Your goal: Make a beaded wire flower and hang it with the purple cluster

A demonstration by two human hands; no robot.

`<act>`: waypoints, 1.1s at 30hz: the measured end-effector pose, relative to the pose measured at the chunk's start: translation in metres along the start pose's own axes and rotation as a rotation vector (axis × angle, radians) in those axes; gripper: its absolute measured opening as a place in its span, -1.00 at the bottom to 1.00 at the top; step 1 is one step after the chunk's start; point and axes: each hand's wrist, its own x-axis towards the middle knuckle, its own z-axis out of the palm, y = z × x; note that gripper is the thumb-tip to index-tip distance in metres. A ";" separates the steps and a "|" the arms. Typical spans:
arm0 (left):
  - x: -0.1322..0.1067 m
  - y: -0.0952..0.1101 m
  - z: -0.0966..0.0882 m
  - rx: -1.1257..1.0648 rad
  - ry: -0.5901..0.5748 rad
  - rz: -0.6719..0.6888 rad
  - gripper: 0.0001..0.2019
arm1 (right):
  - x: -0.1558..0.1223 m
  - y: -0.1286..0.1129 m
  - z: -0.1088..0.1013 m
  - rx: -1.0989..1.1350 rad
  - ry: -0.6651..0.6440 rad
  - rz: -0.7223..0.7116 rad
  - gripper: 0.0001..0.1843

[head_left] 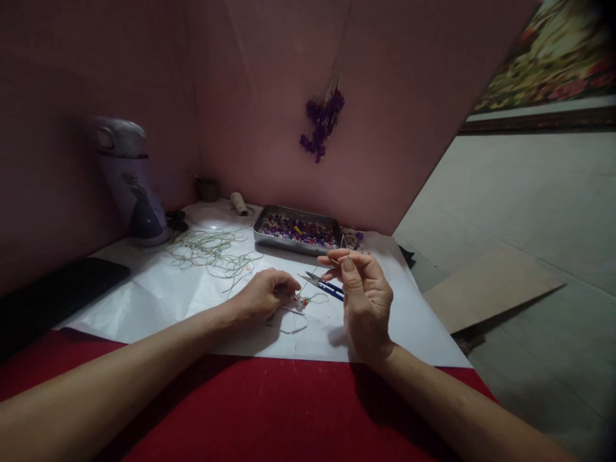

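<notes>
My left hand (264, 295) rests on the white sheet (158, 295) with its fingers pinched on a small beaded piece (301, 301) of red and green beads on pale thread. My right hand (360, 289) is raised just to the right, thumb and fingers pinched on the thin thread or wire that rises from the piece. Blue-handled thread snips (326, 285) lie on the sheet between and behind the two hands.
A metal tray (293, 247) of purple and mixed beads stands behind the hands. A tangle of pale green cord (212, 250) lies to the left, near a grey jug (129, 179). A purple bead cluster (320, 125) hangs on the pink wall. The table drops off to the floor at right.
</notes>
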 end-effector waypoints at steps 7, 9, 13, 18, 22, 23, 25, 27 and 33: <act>-0.001 0.003 -0.001 -0.068 -0.032 -0.027 -0.85 | -0.001 0.005 0.000 -0.046 -0.006 -0.021 -0.88; 0.000 0.001 0.000 -0.065 -0.044 -0.018 -0.84 | -0.001 0.006 0.000 -0.062 -0.008 -0.021 -0.87; 0.003 0.001 0.001 0.108 -0.032 0.049 -0.87 | -0.001 0.008 0.000 -0.072 -0.010 -0.029 -0.87; 0.004 0.007 0.001 0.246 0.003 0.102 -0.97 | 0.000 0.012 -0.002 -0.092 0.004 -0.032 -0.87; 0.004 0.007 0.001 0.255 0.024 0.090 -0.95 | 0.001 0.013 -0.004 -0.119 0.018 -0.048 -0.87; 0.004 0.007 0.001 0.252 0.023 0.090 -0.94 | 0.001 0.013 -0.004 -0.121 0.019 -0.053 -0.88; 0.004 0.008 0.000 0.210 0.009 0.072 -0.94 | 0.001 0.013 -0.005 -0.121 0.022 -0.054 -0.88; 0.002 0.011 -0.001 0.115 -0.011 0.027 -0.94 | 0.000 0.014 -0.005 -0.125 0.022 -0.047 -0.88; 0.001 0.014 -0.002 -0.186 -0.017 -0.106 -0.95 | 0.000 0.014 -0.005 -0.146 0.025 -0.056 -0.87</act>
